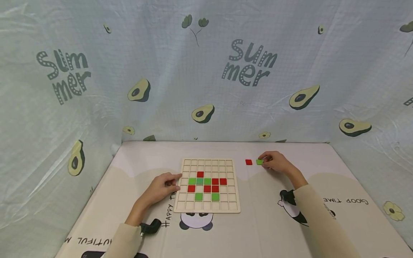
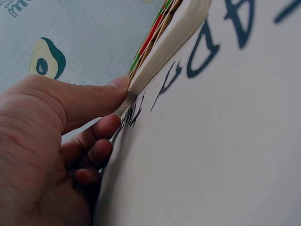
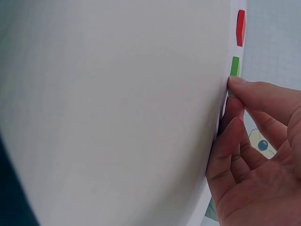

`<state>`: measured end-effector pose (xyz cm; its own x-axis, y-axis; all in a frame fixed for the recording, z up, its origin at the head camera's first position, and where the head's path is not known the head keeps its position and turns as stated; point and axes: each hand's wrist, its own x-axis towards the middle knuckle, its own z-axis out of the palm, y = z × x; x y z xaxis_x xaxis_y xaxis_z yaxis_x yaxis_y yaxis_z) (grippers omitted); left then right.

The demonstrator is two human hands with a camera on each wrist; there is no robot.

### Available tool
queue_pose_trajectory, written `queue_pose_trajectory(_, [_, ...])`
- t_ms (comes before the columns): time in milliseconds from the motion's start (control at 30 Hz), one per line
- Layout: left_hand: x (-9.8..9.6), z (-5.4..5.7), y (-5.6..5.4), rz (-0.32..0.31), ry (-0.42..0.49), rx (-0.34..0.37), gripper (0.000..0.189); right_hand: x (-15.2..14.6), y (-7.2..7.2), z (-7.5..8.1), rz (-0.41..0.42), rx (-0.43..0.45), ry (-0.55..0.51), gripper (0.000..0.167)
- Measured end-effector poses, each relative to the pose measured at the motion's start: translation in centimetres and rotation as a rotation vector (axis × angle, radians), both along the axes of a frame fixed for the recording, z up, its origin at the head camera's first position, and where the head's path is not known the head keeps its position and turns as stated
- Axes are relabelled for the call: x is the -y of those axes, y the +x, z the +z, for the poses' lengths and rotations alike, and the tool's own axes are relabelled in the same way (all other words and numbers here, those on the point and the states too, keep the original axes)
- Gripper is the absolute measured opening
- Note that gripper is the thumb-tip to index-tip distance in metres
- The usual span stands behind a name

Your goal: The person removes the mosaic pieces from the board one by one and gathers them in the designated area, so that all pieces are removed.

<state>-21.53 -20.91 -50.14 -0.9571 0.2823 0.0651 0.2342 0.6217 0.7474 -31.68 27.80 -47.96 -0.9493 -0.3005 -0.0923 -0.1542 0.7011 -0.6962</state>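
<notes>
A pale wooden grid board [image 1: 206,206] lies on the table, with several red and green square tiles set in its middle cells. At the board's left edge rests my left hand [image 1: 162,186], thumb tip and forefinger tip touching the side. In the left wrist view the thumb [image 2: 96,100] meets the board's edge [image 2: 160,52], and the other fingers are bent below it. Off to the board's right, my right hand [image 1: 275,162] pinches a green tile [image 1: 259,162] lying at the table's far side. A red tile [image 1: 248,162] lies just left of it, untouched.
The table [image 1: 274,229] has a printed cover with lettering and panda pictures. Close behind the tiles rises a pale curtain [image 1: 251,118] with avocado prints, also hanging at both sides. A dark device [image 1: 151,227] sits by the left wrist.
</notes>
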Motion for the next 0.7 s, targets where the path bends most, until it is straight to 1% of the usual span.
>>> queue_pose_trajectory(467, [0.01,0.17,0.01,0.000,-0.010,-0.013,0.049,0.11,-0.01,0.16,-0.015,0.014,-0.009,0.029])
queue_pose_trajectory(700, [0.00,0.21,-0.06,0.002,-0.007,-0.003,0.049,0.20,0.02,0.23,-0.014,0.018,-0.011,0.030])
